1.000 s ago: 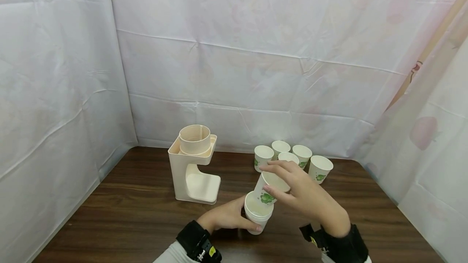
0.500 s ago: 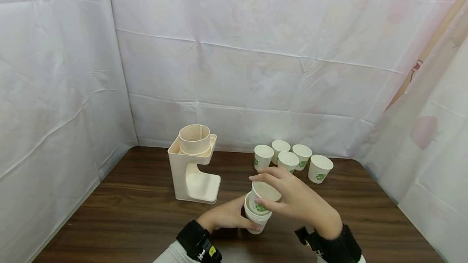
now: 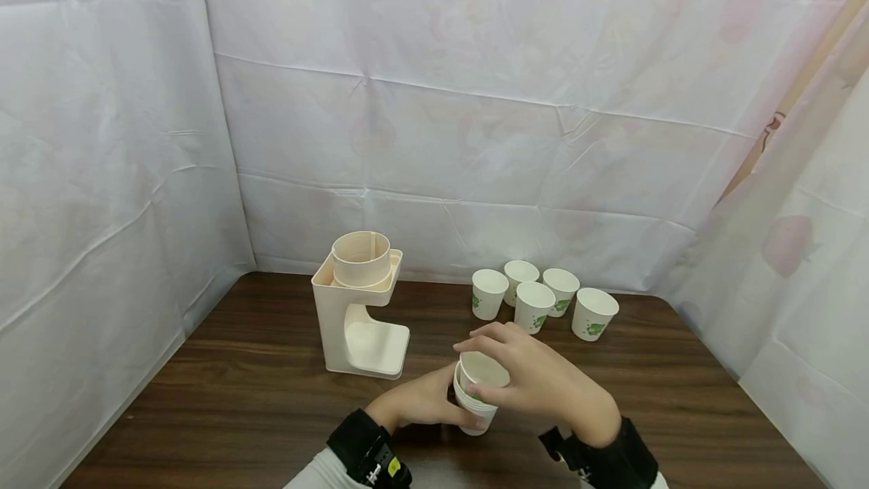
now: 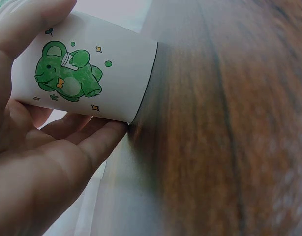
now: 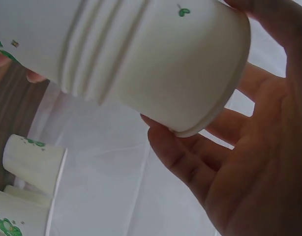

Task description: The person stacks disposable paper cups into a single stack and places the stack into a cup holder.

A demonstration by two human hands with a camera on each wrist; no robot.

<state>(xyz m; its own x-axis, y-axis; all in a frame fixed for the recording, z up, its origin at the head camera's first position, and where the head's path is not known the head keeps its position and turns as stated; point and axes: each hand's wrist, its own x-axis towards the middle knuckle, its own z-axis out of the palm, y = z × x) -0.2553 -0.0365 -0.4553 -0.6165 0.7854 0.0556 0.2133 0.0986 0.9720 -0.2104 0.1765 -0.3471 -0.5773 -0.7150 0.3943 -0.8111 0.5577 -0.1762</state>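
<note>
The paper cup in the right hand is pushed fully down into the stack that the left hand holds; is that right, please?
No: the paper cup in the right hand is only partway into the stack the left hand holds, as the right wrist view shows.

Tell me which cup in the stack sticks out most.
The top cup, held by the right hand: its wall shows above the others' nested rims.

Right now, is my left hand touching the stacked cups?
Touching. The left wrist view shows your left hand gripping the stacked cups, thumb on one side and fingers against the other.
</note>
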